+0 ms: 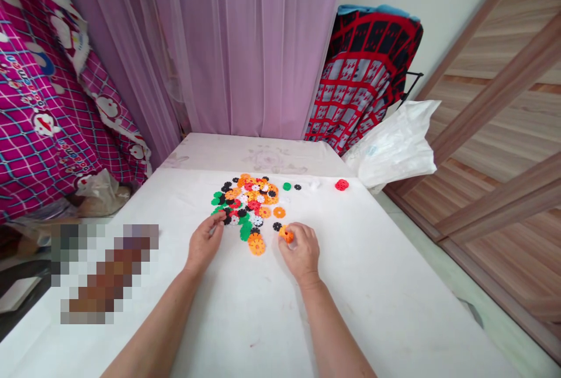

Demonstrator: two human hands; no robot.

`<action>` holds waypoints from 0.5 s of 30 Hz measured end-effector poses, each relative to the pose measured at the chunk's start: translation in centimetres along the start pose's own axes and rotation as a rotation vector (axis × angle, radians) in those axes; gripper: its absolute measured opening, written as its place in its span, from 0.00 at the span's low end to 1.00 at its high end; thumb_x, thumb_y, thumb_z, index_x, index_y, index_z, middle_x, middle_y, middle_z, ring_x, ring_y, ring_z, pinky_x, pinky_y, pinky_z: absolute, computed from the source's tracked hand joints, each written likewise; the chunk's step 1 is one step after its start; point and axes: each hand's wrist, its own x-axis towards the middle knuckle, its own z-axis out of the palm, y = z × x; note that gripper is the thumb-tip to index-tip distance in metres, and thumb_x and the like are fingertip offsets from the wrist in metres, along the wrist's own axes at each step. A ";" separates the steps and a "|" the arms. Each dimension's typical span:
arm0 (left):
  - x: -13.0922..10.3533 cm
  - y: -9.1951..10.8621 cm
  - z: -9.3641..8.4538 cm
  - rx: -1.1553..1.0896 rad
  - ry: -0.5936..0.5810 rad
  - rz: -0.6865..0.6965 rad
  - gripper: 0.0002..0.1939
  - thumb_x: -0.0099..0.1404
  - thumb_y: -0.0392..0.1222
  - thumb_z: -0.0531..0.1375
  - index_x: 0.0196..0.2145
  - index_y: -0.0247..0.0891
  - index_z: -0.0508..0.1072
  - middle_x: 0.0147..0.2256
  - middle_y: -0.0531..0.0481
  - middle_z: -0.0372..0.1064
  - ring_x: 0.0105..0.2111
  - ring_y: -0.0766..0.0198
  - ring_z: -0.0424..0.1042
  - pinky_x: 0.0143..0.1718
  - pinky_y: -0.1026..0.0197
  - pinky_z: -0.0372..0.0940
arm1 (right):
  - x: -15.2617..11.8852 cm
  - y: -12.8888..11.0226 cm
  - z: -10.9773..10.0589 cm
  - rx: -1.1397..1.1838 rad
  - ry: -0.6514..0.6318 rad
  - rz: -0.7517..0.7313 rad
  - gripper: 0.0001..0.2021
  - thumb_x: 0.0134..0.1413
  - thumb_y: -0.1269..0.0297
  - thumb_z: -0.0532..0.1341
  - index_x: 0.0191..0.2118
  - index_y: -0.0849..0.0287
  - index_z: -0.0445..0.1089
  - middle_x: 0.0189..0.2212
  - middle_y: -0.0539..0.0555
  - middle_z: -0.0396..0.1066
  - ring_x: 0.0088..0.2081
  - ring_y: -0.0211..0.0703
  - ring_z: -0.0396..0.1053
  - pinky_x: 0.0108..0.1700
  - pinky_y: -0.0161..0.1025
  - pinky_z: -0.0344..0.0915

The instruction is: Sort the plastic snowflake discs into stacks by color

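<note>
A heap of toothed plastic interlocking discs (pixel 249 196) in orange, red, black, white and green lies on the white-covered table. My left hand (pixel 205 242) is at the heap's left front edge, thumb and fingers closed at a black interlocking disc (pixel 227 217). To the right of the heap, my right hand (pixel 303 250) pinches orange interlocking discs (pixel 286 234) between thumb and fingers; how many are joined is unclear. A loose black disc (pixel 277 226) lies just left of them. Orange discs (pixel 256 245) and green discs (pixel 246 230) lie at the heap's front.
A green disc (pixel 287 186), a small black disc (pixel 298 187) and a red stack of discs (pixel 342 185) sit apart toward the back right. A white plastic bag (pixel 394 147) hangs over the table's right edge. Purple curtains (pixel 245 45) are behind the table. A blurred patch covers the left side.
</note>
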 end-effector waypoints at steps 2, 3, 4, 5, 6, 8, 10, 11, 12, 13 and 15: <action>0.0 0.1 0.0 0.009 -0.008 0.001 0.21 0.62 0.50 0.54 0.47 0.38 0.74 0.46 0.45 0.76 0.47 0.57 0.74 0.52 0.52 0.66 | -0.1 0.0 0.2 -0.011 0.005 0.013 0.05 0.48 0.66 0.59 0.34 0.56 0.69 0.37 0.54 0.72 0.41 0.45 0.66 0.48 0.41 0.61; 0.0 0.1 -0.1 0.015 -0.014 0.003 0.21 0.62 0.50 0.54 0.47 0.38 0.74 0.46 0.44 0.76 0.47 0.57 0.74 0.53 0.52 0.65 | -0.1 0.0 0.3 -0.013 0.010 0.015 0.05 0.48 0.67 0.59 0.34 0.56 0.69 0.36 0.53 0.72 0.40 0.45 0.66 0.47 0.41 0.62; 0.0 0.1 -0.1 0.019 -0.019 0.007 0.21 0.61 0.50 0.54 0.46 0.38 0.74 0.46 0.44 0.76 0.47 0.57 0.73 0.53 0.52 0.65 | 0.0 0.1 0.3 -0.012 0.016 0.013 0.05 0.48 0.67 0.59 0.33 0.56 0.69 0.35 0.53 0.72 0.39 0.44 0.65 0.46 0.41 0.62; 0.0 0.1 0.0 0.020 -0.021 0.012 0.20 0.61 0.50 0.54 0.46 0.38 0.74 0.46 0.45 0.76 0.47 0.57 0.73 0.54 0.52 0.64 | 0.0 0.2 0.3 -0.010 0.024 0.010 0.04 0.48 0.67 0.59 0.33 0.56 0.69 0.34 0.53 0.72 0.38 0.44 0.65 0.45 0.40 0.62; 0.0 0.0 0.0 0.020 -0.023 0.016 0.20 0.61 0.51 0.54 0.46 0.38 0.74 0.46 0.45 0.76 0.48 0.57 0.73 0.54 0.52 0.64 | 0.0 0.3 0.3 -0.006 0.030 0.007 0.04 0.48 0.67 0.59 0.33 0.56 0.69 0.34 0.52 0.72 0.38 0.44 0.65 0.44 0.40 0.62; 0.1 -0.1 0.0 0.016 -0.026 0.017 0.20 0.61 0.51 0.54 0.46 0.38 0.74 0.46 0.45 0.76 0.48 0.57 0.73 0.55 0.52 0.64 | 0.0 0.5 0.3 0.008 0.035 0.000 0.04 0.50 0.66 0.58 0.33 0.56 0.69 0.34 0.52 0.72 0.38 0.44 0.66 0.44 0.40 0.62; 0.1 -0.1 0.0 0.019 -0.027 0.015 0.20 0.62 0.51 0.54 0.46 0.38 0.74 0.46 0.45 0.76 0.48 0.57 0.73 0.55 0.52 0.63 | -0.1 0.6 0.3 0.023 0.033 -0.007 0.06 0.51 0.62 0.59 0.35 0.56 0.69 0.36 0.53 0.72 0.40 0.44 0.66 0.46 0.42 0.63; 0.1 -0.1 0.0 0.021 -0.029 0.014 0.20 0.62 0.51 0.54 0.46 0.38 0.74 0.46 0.45 0.76 0.48 0.57 0.73 0.55 0.52 0.63 | -0.2 0.6 0.3 0.026 0.021 -0.009 0.08 0.51 0.61 0.60 0.36 0.56 0.69 0.38 0.54 0.72 0.41 0.45 0.67 0.46 0.42 0.62; 0.1 -0.1 0.0 0.021 -0.031 0.014 0.20 0.62 0.50 0.54 0.46 0.38 0.74 0.46 0.45 0.76 0.48 0.57 0.73 0.55 0.52 0.64 | -0.2 0.6 0.3 0.021 0.002 -0.006 0.10 0.50 0.59 0.61 0.38 0.56 0.69 0.40 0.55 0.72 0.42 0.46 0.67 0.47 0.43 0.62; 0.1 -0.1 0.0 0.020 -0.031 0.014 0.20 0.61 0.50 0.54 0.47 0.39 0.74 0.46 0.45 0.76 0.47 0.57 0.73 0.55 0.52 0.64 | -0.2 0.6 0.3 0.007 -0.021 0.004 0.12 0.48 0.58 0.62 0.40 0.56 0.69 0.42 0.56 0.72 0.43 0.47 0.67 0.47 0.44 0.62; 0.0 -0.1 0.0 0.011 -0.034 0.011 0.20 0.61 0.50 0.55 0.47 0.39 0.73 0.46 0.45 0.76 0.47 0.58 0.73 0.54 0.53 0.64 | -0.2 0.4 0.3 -0.026 -0.079 0.032 0.15 0.47 0.59 0.63 0.42 0.56 0.70 0.43 0.56 0.73 0.44 0.48 0.67 0.47 0.44 0.61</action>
